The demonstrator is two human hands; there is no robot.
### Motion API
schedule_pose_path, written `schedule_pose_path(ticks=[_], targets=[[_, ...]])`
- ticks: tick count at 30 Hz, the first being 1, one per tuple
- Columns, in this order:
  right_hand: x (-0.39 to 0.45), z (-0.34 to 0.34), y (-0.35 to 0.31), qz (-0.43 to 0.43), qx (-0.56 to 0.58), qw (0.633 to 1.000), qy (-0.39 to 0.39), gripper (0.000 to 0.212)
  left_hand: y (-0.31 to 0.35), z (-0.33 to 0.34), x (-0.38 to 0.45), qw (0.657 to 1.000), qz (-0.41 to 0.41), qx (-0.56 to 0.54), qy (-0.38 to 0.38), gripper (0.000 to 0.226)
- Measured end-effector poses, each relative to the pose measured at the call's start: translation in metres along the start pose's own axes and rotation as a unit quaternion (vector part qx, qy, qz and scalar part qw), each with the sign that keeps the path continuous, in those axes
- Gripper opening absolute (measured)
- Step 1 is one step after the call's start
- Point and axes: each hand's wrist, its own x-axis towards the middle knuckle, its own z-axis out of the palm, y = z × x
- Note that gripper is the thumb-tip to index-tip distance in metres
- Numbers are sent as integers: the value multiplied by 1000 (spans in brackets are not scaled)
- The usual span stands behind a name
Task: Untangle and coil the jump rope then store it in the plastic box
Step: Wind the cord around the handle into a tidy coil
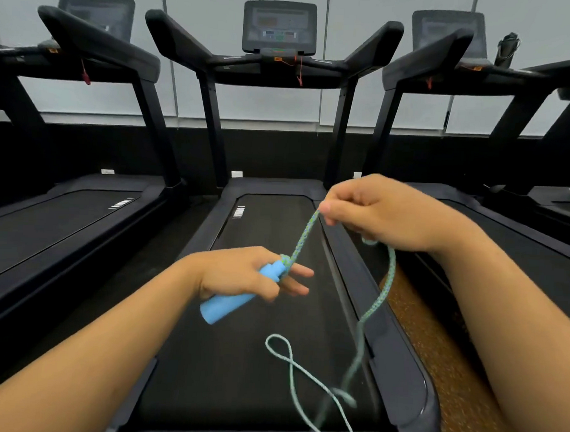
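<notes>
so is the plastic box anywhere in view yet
No, only the treadmill belts and consoles show, while the left hand holds the blue handle and the right hand pinches the jump rope.

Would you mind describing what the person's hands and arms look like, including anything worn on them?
Both forearms are bare as far as the frame shows: no sleeves in view. The left hand and right hand wear no gloves, and no watch, bracelet or ring shows on the visible wrists or fingers.
</notes>
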Motion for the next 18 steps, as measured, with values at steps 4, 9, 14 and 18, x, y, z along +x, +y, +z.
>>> schedule_pose_path(ticks=[4,9,14,18], targets=[[6,-7,26,5,28,995,97,31,27,11,-6,998,41,-8,-56,69],[15,19,60,42,148,982,106,34,50,14,-18,981,146,-91,-91,73],[19,82,60,70,243,967,32,42,50,3,-17,947,211,-233,-69,72],[20,128,54,92,350,930,-55,34,37,-14,-15,938,224,-263,17,77]])
